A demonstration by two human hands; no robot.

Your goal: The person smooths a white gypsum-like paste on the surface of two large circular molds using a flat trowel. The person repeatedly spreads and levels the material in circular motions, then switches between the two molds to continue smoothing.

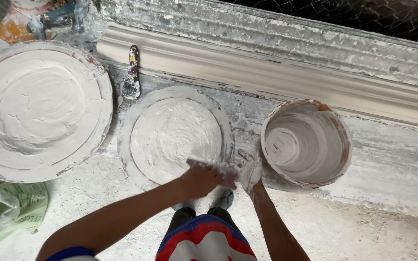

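Person's left hand point(200, 180) is closed around one end of a flat plaster-caked scraper point(214, 167), blade lying on the near rim of the small round plaster disc point(172, 135). Right hand point(248, 173), coated in wet plaster, sits just right of the left w/ fingers spread and curled over the scraper's other end; grip looks partial, can't tell if it's fully clamped.

Disc lies flat on the bench directly ahead of both hands, its surface swirled and wet-looking. Judging by that, the plaster is prob. soft on top, slippery, easily gouged; once set it'd be stiff but brittle, fairly heavy for its size. Best hold looks like the outer rim, both hands opposite each other, not the thin centre.

Just right of the right hand: an empty plaster-smeared bucket point(306, 142), near but not touching. Well left of the left hand: a larger filled round mould point(39, 108). Beyond the disc, a putty knife point(132, 72) and a long cornice moulding point(267, 72).
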